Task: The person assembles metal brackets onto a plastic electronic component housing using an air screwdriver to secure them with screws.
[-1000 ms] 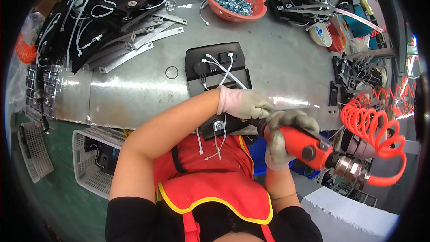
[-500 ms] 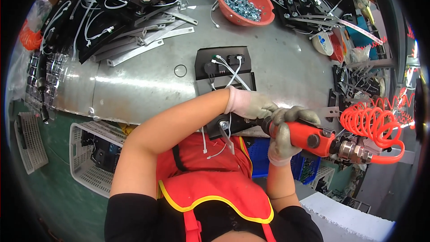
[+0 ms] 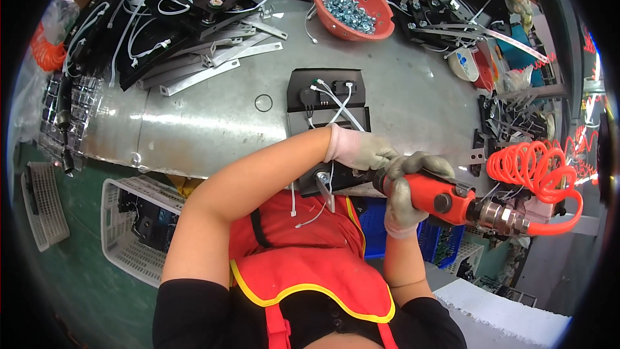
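Note:
My right hand (image 3: 408,197) in a pale work glove is wrapped round a red air-powered driver (image 3: 445,199). The tool lies nearly level, with its dark nose toward the left and a coiled red air hose (image 3: 533,168) on its rear fitting. My gloved left hand (image 3: 365,150) reaches across with fingers closed beside the nose; what they pinch is hidden. Under that hand lies a black metal panel assembly (image 3: 328,116) with white cables (image 3: 342,110) crossing it. A bolt and a small metal strip (image 3: 324,184) show at its near edge, above my red apron.
A red bowl (image 3: 352,32) of small metal fasteners stands at the back. Black panels and metal strips (image 3: 206,74) are heaped back left, with more parts at right. A thin ring (image 3: 263,103) lies on the metal table. A white crate (image 3: 116,236) sits below left, blue bins (image 3: 439,242) below right.
The driver's rear end has shifted slightly left, and its hose with it. The black panel assembly sits slightly farther right in view. Both hands keep nearly the same grip.

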Demonstrator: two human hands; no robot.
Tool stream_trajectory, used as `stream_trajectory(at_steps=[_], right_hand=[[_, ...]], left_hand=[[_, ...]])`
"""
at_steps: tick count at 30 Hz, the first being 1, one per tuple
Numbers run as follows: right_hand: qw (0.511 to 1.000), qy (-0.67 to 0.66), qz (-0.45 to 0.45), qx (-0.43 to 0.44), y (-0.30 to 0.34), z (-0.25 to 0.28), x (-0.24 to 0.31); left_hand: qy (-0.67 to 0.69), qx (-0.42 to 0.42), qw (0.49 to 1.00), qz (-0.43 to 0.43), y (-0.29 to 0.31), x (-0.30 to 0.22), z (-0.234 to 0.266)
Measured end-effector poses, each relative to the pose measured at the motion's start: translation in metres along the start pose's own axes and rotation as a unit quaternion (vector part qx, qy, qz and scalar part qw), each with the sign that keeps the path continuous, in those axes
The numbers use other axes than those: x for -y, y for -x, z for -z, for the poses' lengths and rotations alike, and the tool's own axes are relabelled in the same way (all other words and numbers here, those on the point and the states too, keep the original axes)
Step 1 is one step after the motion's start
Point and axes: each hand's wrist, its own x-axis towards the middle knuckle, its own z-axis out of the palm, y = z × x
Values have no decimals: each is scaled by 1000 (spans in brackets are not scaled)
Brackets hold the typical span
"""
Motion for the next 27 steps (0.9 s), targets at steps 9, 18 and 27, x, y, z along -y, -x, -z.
stream_trajectory(at_steps=[9,18,27], right_hand=[[998,-29,6,-53,-1,20,35],[951,216,-163,-150,-65,123,29],[817,485,-281,135,-47,197,-102]], left_hand=[[-37,27,997,-67,-7,18,1],[25,-237,966,-103,43,-38,19],[-129,-527,839,41,133,-28,-88]])
